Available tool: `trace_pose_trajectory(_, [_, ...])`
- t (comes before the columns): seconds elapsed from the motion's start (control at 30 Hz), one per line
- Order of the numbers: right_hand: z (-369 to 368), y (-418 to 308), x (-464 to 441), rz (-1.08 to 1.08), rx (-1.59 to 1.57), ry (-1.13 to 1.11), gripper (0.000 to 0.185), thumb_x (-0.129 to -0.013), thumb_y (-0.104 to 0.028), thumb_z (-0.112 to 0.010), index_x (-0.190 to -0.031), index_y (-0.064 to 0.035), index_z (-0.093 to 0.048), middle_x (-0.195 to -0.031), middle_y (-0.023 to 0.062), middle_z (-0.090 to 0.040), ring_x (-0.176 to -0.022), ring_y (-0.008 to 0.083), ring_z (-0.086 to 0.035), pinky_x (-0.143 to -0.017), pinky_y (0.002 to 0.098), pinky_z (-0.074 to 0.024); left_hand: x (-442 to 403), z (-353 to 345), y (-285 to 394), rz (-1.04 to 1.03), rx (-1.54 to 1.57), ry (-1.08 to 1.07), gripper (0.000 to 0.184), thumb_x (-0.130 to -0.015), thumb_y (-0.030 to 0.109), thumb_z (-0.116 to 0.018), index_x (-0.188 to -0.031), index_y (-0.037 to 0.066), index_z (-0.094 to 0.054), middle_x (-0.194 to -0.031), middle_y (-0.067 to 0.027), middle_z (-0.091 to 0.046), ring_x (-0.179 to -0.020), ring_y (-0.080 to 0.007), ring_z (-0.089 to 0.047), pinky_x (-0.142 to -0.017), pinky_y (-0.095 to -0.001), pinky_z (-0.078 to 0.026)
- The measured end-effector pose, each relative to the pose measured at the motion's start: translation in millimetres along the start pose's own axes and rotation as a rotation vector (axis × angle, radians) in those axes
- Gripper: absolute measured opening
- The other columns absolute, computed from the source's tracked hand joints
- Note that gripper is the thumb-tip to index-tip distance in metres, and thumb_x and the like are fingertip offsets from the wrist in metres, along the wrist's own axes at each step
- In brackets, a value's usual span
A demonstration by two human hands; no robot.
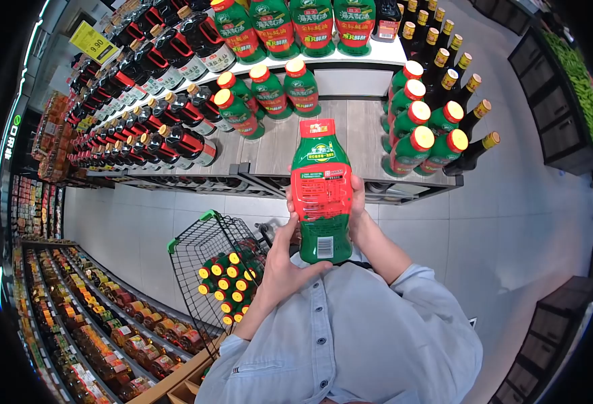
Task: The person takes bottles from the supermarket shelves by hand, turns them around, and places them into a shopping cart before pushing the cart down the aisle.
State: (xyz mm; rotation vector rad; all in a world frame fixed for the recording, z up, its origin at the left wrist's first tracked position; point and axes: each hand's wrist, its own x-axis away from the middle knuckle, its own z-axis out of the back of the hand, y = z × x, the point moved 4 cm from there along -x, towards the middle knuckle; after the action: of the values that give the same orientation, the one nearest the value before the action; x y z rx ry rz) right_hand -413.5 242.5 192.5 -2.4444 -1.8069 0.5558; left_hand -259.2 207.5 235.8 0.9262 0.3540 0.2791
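Observation:
A green squeeze bottle of oyster sauce (323, 192) is held upright in front of my chest, its back label and barcode facing me. My left hand (282, 266) grips its lower left side, the thumb lying toward the base. On the bottle's right edge, my right hand (360, 209) is closed, with part of its fingers hidden behind the bottle. Just beyond it, more green bottles (267, 93) with red and yellow caps stand on the display shelf (269, 151). Another group of green bottles (412, 145) stands at that shelf's right end.
A black wire shopping cart (192, 252) with several yellow-capped bottles (228, 283) stands to my left. Dark sauce bottles (175, 145) fill the shelf's left side, and tall dark bottles (473, 145) its right end. Racks of bottles (101, 337) run along the lower left.

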Motion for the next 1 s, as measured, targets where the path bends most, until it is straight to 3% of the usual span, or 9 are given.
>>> trace_pose_trajectory(0.27, [3.1,-1.7,7.6,0.005,0.121,0.109,0.094,-0.08,-0.065,-0.06,-0.139,0.0056,-0.038,-0.129,0.0253,-0.055,-0.115,0.0361,-0.059,-0.098,0.0484,-0.0502,-0.6,-0.9,-14.6,0.158,0.24,-0.033,0.099,-0.068,0.005,-0.084,-0.148,-0.002,-0.026,-0.134,-0.0182,-0.05,-0.115,-0.0258,-0.057,-0.094,-0.038,-0.048])
trace_pose_trajectory(0.4, [10.0,2.3,10.4,0.017,0.204,0.129,0.088,-0.083,-0.061,-0.058,-0.14,0.0037,-0.039,-0.128,0.0212,-0.056,-0.117,0.0319,-0.059,-0.098,0.0465,-0.0496,-7.1,3.9,-12.9,0.154,0.087,0.021,0.086,-0.074,0.005,-0.078,-0.145,-0.003,-0.032,-0.135,-0.0165,-0.046,-0.117,-0.0233,-0.053,-0.095,-0.0353,-0.047])
trace_pose_trajectory(0.5, [13.0,4.4,14.9,-0.024,0.327,0.176,0.081,-0.082,-0.045,-0.069,-0.14,0.0028,-0.039,-0.129,0.019,-0.056,-0.119,0.0293,-0.057,-0.098,0.0422,-0.0487,-9.9,14.0,-28.8,0.11,-0.017,0.079,0.069,-0.084,0.014,-0.072,-0.141,-0.004,-0.038,-0.133,-0.0143,-0.046,-0.116,-0.0204,-0.051,-0.094,-0.0321,-0.046])
trace_pose_trajectory(0.6, [-10.3,-0.8,17.7,0.251,1.276,0.375,0.091,-0.064,-0.015,-0.085,-0.138,0.0046,-0.037,-0.124,0.0189,-0.056,-0.115,0.0324,-0.056,-0.096,0.04,-0.0463,-16.5,28.8,-35.8,0.184,0.357,0.223,0.048,-0.095,0.018,-0.059,-0.135,-0.005,-0.045,-0.122,-0.0149,-0.051,-0.108,-0.0199,-0.055,-0.088,-0.0323,-0.05])
trace_pose_trajectory(0.63, [-13.6,1.4,18.0,0.246,1.273,0.365,0.091,-0.064,-0.015,-0.085,-0.138,0.0046,-0.037,-0.124,0.0189,-0.056,-0.115,0.0324,-0.056,-0.096,0.04,-0.0463,-18.6,34.8,-36.1,0.163,0.394,0.236,0.05,-0.096,0.021,-0.058,-0.136,-0.006,-0.043,-0.111,-0.0111,-0.056,-0.099,-0.017,-0.057,-0.084,-0.0293,-0.049])
trace_pose_trajectory(0.7, [-34.4,0.7,18.8,0.455,1.746,0.284,0.098,-0.059,-0.02,-0.087,-0.139,0.0053,-0.036,-0.124,0.0216,-0.054,-0.112,0.0372,-0.055,-0.097,0.0426,-0.0452,-21.5,47.1,-35.6,0.106,0.421,0.264,0.056,-0.09,0.022,-0.066,-0.136,-0.002,-0.043,-0.093,-0.006,-0.058,-0.083,-0.0138,-0.057,-0.076,-0.0263,-0.048])
trace_pose_trajectory(0.83, [-37.0,13.4,22.9,0.52,1.985,0.257,0.103,-0.054,-0.024,-0.09,-0.138,0.0043,-0.037,-0.125,0.0221,-0.05,-0.112,0.0399,-0.053,-0.093,0.0454,-0.0462,-29.6,66.5,-16.5,0.111,0.108,0.254,0.078,-0.068,0.028,-0.086,-0.132,0.007,-0.048,-0.071,-0.0025,-0.058,-0.063,-0.0149,-0.059,-0.061,-0.0281,-0.049])
trace_pose_trajectory(0.9, [-35.7,23.3,26.0,0.551,2.082,0.171,0.101,-0.054,-0.026,-0.09,-0.136,0.001,-0.04,-0.123,0.0219,-0.049,-0.111,0.0401,-0.052,-0.092,0.0479,-0.0446,-36.1,68.5,3.1,-0.029,-0.203,0.317,0.067,-0.068,0.035,-0.085,-0.121,0.007,-0.053,-0.07,-0.0078,-0.063,-0.062,-0.0235,-0.065,-0.055,-0.0345,-0.049])
trace_pose_trajectory(1.0, [-20.9,39.2,34.7,0.546,2.106,0.117,0.101,-0.054,-0.027,-0.091,-0.137,0.0003,-0.038,-0.125,0.0216,-0.047,-0.112,0.0394,-0.05,-0.092,0.0481,-0.0431,-23.3,67.7,0.0,0.091,-0.355,0.274,0.05,-0.072,0.039,-0.081,-0.103,0.006,-0.059,-0.068,-0.0124,-0.064,-0.058,-0.0288,-0.066,-0.055,-0.036,-0.052])
